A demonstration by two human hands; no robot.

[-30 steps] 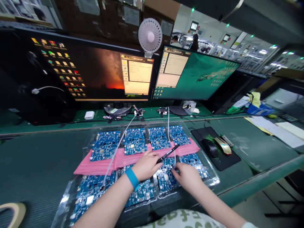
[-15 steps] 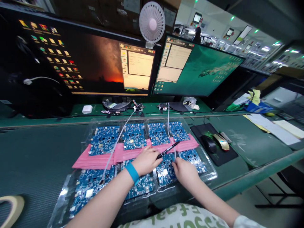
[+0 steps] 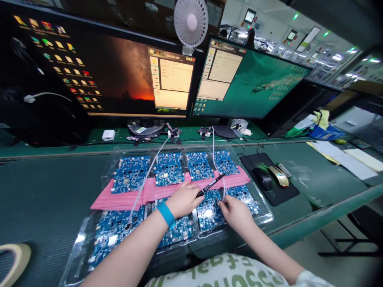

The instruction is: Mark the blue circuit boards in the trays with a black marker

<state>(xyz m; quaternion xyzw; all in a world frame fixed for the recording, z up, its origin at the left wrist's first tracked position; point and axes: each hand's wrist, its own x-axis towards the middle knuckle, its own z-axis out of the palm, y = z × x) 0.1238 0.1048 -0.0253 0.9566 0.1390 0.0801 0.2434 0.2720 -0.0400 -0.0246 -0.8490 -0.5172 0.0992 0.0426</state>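
A black pen [image 3: 211,185] lies in the left hand [image 3: 183,199], its fingers closed around the lower end, the tip slanting up and right over the pink sheet [image 3: 167,190]. The right hand [image 3: 236,213] rests on a blue board [image 3: 209,211] in the near row, fingertips pinching the end of a white cable [image 3: 214,159] that runs back toward the monitors. A second white cable [image 3: 146,181] crosses the boards further left. The boards sit in clear trays [image 3: 263,213] on the green bench [image 3: 44,191]. A blue wristband [image 3: 166,215] circles the left wrist. To the right lie two mice [image 3: 271,177] on a black pad [image 3: 287,193]. Two monitors [image 3: 251,83] and a small fan [image 3: 190,22] stand behind.
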